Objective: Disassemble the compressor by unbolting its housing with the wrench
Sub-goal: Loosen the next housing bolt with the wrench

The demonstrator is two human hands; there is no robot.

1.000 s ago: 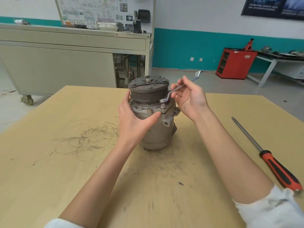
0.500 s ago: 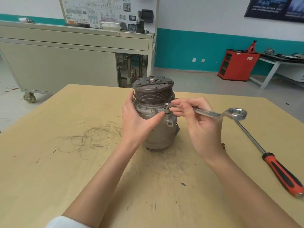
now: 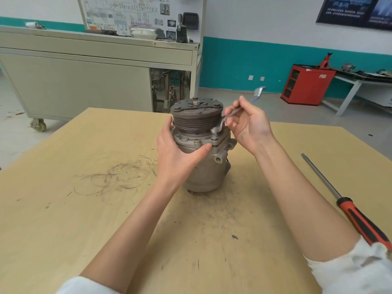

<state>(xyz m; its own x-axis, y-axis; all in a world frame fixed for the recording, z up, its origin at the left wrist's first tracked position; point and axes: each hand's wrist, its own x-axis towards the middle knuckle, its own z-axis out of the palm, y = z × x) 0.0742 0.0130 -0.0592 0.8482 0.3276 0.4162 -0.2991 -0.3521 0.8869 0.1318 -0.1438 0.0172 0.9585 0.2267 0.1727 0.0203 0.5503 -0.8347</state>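
Note:
A grey metal compressor [image 3: 206, 168] stands upright mid-table, its dark grooved pulley [image 3: 196, 119] on top. My left hand [image 3: 178, 153] grips the housing from the left, thumb across the front just under a flange bolt [image 3: 197, 142]. My right hand [image 3: 249, 126] pinches the shaft of a silver wrench [image 3: 221, 124] to the right of the pulley. The wrench's ring end sits on a bolt at the flange's front right. Its far end is blurred and points up and away to the right.
A long screwdriver [image 3: 347, 206] with a red and black handle lies on the wooden table [image 3: 63, 209] at the right. Behind the table stands a beige wheeled cabinet [image 3: 84, 81]. A red rack [image 3: 305, 85] and a bench are at the back right.
My right hand has swung the wrench handle from pointing right over the table to pointing up and away behind the pulley. My left hand has stayed on the housing.

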